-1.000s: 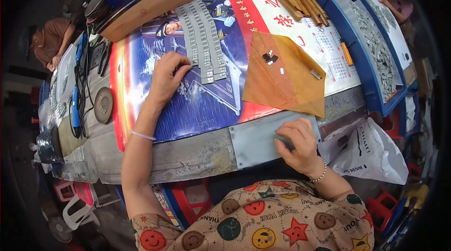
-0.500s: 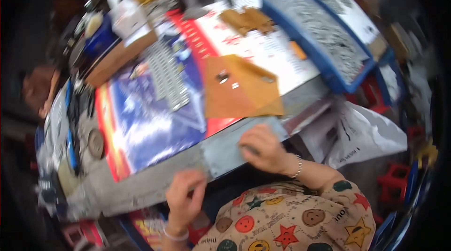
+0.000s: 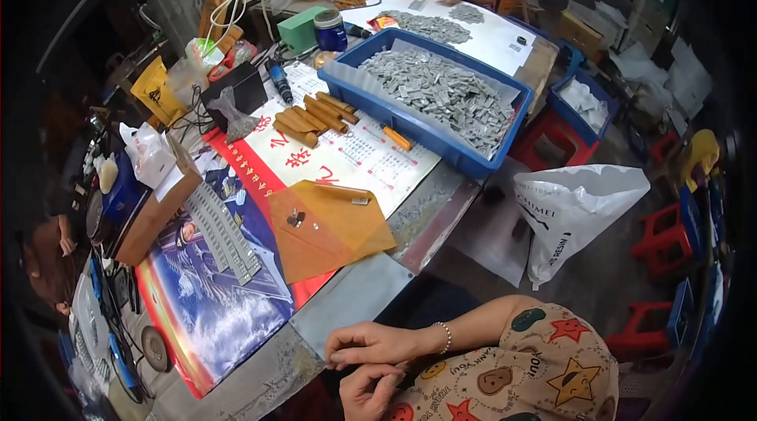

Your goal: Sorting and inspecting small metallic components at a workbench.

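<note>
Table edge [image 3: 359, 295] under right hand [image 3: 374, 344], fingers curled — left hand [image 3: 371, 391] loosely closed, blue tray [image 3: 359, 90] — grey parts [image 3: 441, 90].

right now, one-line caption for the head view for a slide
Both hands, right hand above left hand, meet at the near table edge, beside an orange paper sheet and a blue tray of grey parts.

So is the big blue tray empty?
No, the blue tray is heaped with small grey metal pieces.

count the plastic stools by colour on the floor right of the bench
red plastic stools: 3
blue plastic stools: 1
total: 4, counting only those clear of the dark rim
</note>
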Tool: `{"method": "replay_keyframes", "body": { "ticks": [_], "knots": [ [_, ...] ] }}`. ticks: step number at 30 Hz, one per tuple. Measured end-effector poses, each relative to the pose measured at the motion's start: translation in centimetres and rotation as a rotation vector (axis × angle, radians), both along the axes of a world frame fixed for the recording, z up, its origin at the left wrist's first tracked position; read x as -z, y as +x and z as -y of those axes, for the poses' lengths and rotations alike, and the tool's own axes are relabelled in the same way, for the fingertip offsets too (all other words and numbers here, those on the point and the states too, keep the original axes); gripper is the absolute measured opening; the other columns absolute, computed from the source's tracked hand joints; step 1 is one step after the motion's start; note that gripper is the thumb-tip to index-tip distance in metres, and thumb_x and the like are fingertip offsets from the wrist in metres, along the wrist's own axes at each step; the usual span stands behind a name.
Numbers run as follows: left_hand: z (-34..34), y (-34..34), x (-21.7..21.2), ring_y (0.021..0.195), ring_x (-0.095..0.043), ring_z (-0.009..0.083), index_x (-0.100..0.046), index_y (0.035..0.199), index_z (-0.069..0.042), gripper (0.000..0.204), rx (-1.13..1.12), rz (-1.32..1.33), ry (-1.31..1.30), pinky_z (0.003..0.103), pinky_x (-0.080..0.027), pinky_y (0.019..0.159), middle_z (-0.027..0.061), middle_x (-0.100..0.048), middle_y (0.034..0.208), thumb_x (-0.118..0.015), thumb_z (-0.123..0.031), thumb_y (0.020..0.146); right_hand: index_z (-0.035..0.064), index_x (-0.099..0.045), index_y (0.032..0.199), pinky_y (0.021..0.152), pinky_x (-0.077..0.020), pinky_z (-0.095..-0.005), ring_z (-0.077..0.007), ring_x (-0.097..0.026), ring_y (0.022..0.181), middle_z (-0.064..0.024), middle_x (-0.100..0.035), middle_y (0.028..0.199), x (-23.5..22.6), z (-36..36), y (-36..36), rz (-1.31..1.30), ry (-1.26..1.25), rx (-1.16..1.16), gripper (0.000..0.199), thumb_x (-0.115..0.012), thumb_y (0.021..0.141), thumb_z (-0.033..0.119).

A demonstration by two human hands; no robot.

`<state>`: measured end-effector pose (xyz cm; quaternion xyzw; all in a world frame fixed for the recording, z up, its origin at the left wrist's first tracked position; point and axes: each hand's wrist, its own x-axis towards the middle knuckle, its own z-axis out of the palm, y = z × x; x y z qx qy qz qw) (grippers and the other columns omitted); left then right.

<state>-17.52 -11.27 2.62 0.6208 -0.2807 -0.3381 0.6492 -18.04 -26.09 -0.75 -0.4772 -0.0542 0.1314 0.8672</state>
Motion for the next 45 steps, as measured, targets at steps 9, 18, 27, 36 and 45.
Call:
{"method": "replay_keyframes", "body": {
  "ticks": [9, 18, 27, 36, 45],
  "knots": [
    [1.2, 0.2, 0.2, 0.071, -0.060, 0.0140, -0.065, 0.085, 0.005, 0.020, -0.139, -0.197, -0.030, 0.026, -0.049, 0.066, 0.0076, -0.065, 0.076, -0.057, -0.012, 0.091, -0.0011, -0.050, 0.119, 0.093, -0.0381, -0.0243, -0.0106, -0.048, 0.110, -0.0073, -0.054, 0.119, 0.8, 0.6, -0.5, -0.004, 0.101, -0.176, 0.032, -0.044, 0.100, 0.023],
    [-1.0, 0.8, 2.8, 0.076, -0.063, 0.0128, -0.068, 0.093, 0.002, 0.014, -0.085, -0.086, 0.039, 0.025, -0.050, 0.067, 0.0071, -0.068, 0.083, -0.056, -0.006, 0.091, 0.0003, -0.054, 0.120, 0.092, -0.0405, -0.0251, -0.0114, -0.052, 0.106, -0.0066, -0.059, 0.113, -1.2, 0.5, 0.2, 0.076, -0.092, -0.144, 0.032, -0.043, 0.100, 0.022],
    [-0.7, 0.0, 2.1, 0.076, -0.058, 0.0085, -0.063, 0.090, 0.002, 0.022, -0.086, -0.200, -0.075, 0.023, -0.047, 0.068, 0.0032, -0.063, 0.081, -0.054, -0.017, 0.096, -0.0058, -0.058, 0.100, 0.094, -0.0436, -0.0359, -0.0256, -0.057, 0.104, -0.0224, -0.060, 0.111, -1.6, -0.5, -0.2, -0.071, -0.075, -0.058, 0.031, -0.048, 0.094, 0.023],
    [-0.6, 0.1, 3.5, 0.080, -0.057, 0.0089, -0.062, 0.093, 0.001, 0.020, -0.068, -0.257, -0.111, 0.023, -0.046, 0.071, 0.0034, -0.062, 0.085, -0.053, -0.016, 0.096, -0.0061, -0.058, 0.098, 0.092, -0.0449, -0.0365, -0.0262, -0.059, 0.101, -0.0232, -0.061, 0.106, -1.4, -0.8, 0.3, -0.102, -0.052, -0.028, 0.031, -0.051, 0.093, 0.024],
    [-0.6, 0.0, 4.6, 0.081, -0.057, 0.0086, -0.062, 0.098, 0.001, 0.020, -0.058, -0.305, -0.112, 0.023, -0.046, 0.071, 0.0027, -0.061, 0.086, -0.053, -0.016, 0.096, -0.0066, -0.058, 0.098, 0.090, -0.0458, -0.0365, -0.0264, -0.059, 0.099, -0.0235, -0.062, 0.103, -0.9, -0.9, 0.2, -0.125, -0.074, -0.002, 0.033, -0.052, 0.093, 0.026]
  ]
}}
